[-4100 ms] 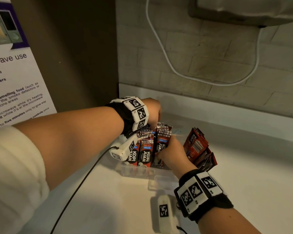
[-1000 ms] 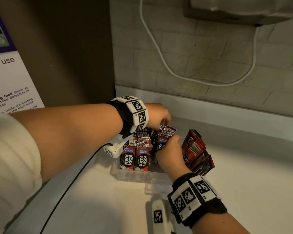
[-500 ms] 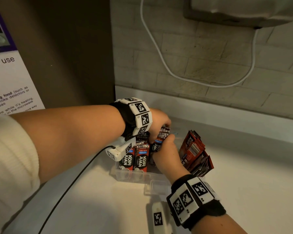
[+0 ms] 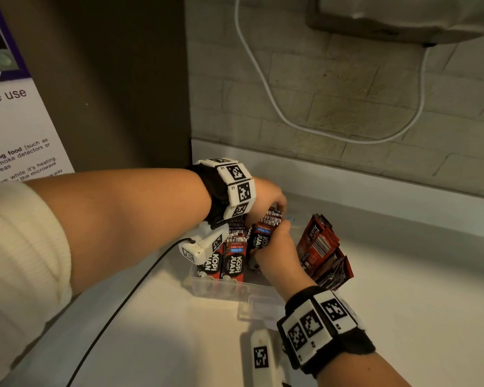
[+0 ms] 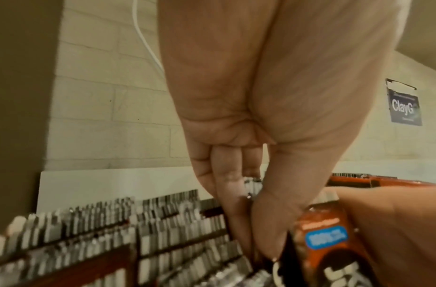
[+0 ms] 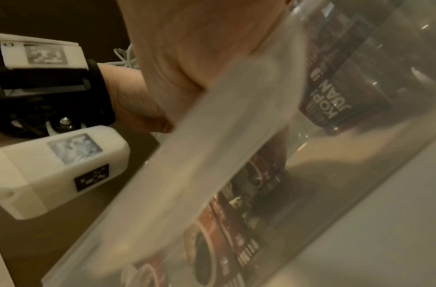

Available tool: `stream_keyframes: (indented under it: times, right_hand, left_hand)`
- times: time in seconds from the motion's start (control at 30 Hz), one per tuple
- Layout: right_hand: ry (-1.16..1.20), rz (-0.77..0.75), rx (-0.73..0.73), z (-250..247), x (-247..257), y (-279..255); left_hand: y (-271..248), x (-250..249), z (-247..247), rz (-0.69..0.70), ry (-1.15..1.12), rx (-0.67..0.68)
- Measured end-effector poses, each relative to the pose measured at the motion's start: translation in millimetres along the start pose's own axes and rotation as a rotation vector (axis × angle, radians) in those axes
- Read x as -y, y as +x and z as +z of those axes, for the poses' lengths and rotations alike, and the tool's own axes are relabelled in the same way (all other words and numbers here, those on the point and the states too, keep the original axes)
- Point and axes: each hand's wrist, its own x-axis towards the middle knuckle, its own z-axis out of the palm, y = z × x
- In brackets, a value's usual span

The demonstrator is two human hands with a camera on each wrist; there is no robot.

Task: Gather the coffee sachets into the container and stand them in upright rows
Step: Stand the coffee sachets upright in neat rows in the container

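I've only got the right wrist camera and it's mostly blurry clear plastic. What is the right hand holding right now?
Observer: In the head view, the right hand grips a tilted sachet over the container.
Operator: And the left hand?
Observer: The left hand reaches down among the standing sachet tops. Its wrist view shows its fingers beside the tilted sachet.
Operator: Any sachets not stood up yet?
Observer: Yes, a leaning red bunch sits to the right of the right hand. I can't tell whether it's inside the container.
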Motion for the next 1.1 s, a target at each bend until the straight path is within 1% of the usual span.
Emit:
stream_keyframes:
  times: [0.13, 0.23, 0.4, 0.5, 0.67, 0.93, 1.1]
  right_hand:
    - [0.026, -0.01, -0.042, -0.7, -3.9, 2.3]
    - [0.026, -0.029, -0.06, 0.0, -5.0, 2.5]
    - [0.072, -0.01, -0.08, -1.9, -6.6, 2.5]
    - [0.058, -0.01, -0.098, -1.8, -8.0, 3.7]
    - [0.062, 0.009, -0.103, -2.1, -7.3, 6.5]
    - [0.044, 0.055, -0.072, -0.9, -5.8, 8.9]
    - [0.066, 0.047, -0.023, 1.1, -2.6, 7.9]
  left_hand:
    - [-1.1, 4.6, 2.0, 0.024, -0.038, -0.066]
    - [-0.5, 6.6, 4.2, 0.042, -0.087, -0.088]
    - [-1.5, 11.3, 10.3, 0.08, -0.181, -0.179]
    - [-1.7, 12.3, 15.1, 0.106, -0.158, -0.211]
    - [-2.9, 10.2, 18.9, 0.105, -0.036, -0.213]
    - [-0.3, 5.9, 12.5, 0.078, -0.079, -0.091]
    - [1.1, 6.1, 20.3, 0.052, -0.1, -0.161]
